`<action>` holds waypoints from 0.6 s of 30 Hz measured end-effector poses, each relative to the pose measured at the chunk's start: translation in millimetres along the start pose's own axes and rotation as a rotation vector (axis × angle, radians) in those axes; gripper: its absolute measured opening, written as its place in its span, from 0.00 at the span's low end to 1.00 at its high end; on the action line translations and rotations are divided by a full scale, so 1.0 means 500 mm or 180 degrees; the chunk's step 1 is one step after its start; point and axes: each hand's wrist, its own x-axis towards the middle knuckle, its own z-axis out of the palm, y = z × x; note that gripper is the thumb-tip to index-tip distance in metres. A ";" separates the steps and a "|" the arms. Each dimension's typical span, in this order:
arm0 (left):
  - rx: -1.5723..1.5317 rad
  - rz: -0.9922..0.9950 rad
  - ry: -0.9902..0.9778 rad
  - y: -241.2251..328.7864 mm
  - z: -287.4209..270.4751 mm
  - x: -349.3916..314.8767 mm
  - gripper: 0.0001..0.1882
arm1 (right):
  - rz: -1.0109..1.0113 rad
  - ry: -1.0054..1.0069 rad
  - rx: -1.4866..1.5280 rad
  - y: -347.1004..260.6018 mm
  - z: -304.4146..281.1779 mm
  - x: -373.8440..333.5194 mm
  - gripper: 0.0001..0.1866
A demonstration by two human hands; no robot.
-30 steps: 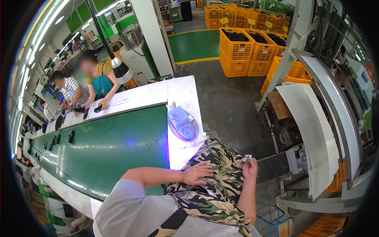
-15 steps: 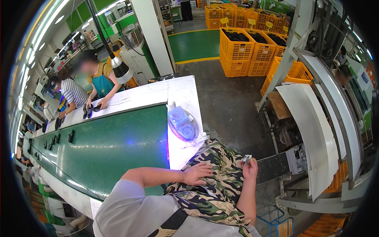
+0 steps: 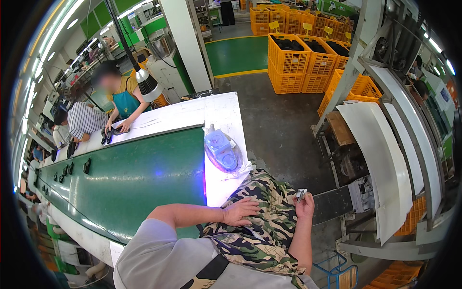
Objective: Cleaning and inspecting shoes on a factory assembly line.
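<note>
My left hand [image 3: 240, 212] lies flat on the camouflage apron [image 3: 272, 226] over my lap, its fingers stretched out and holding nothing. At the apron's right edge, my right hand [image 3: 304, 207] is raised with its fingers closed around a small whitish and grey piece [image 3: 301, 193], too small to name. The piece sticks up above the fingertips. To the left of the apron stands the white table edge [image 3: 224, 185], carrying a blue plastic container [image 3: 221, 150] with rounded hollows.
A green conveyor belt [image 3: 144, 168] runs off to the left, with several dark shoe parts [image 3: 86, 166] on it. Across it, a person in a teal apron [image 3: 126, 103] handles black shoes. Yellow crates [image 3: 288, 67] stand ahead; a metal rack [image 3: 380, 159] is at right.
Across the belt, the person in the striped shirt has bent lower with the head down. My two hands and the small piece have stayed in place.
</note>
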 end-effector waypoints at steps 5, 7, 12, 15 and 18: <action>0.0022 0.0012 -0.0025 -0.001 0.000 0.001 0.27 | 0.0027 0.0007 -0.0002 -0.002 -0.004 0.000 0.04; 0.0017 0.0010 -0.0022 0.000 -0.001 0.000 0.28 | 0.0038 0.0018 0.0006 -0.001 -0.002 0.000 0.03; 0.0005 0.0012 -0.0021 -0.002 0.001 0.000 0.28 | 0.0058 0.0004 -0.0008 -0.003 0.002 0.000 0.03; 0.0018 0.0007 -0.0025 -0.002 -0.001 0.001 0.28 | 0.0043 0.0007 -0.0020 -0.003 0.001 0.000 0.02; 0.0050 0.0024 -0.0035 -0.001 -0.001 0.002 0.27 | 0.0035 0.0000 0.0021 -0.001 0.000 0.000 0.02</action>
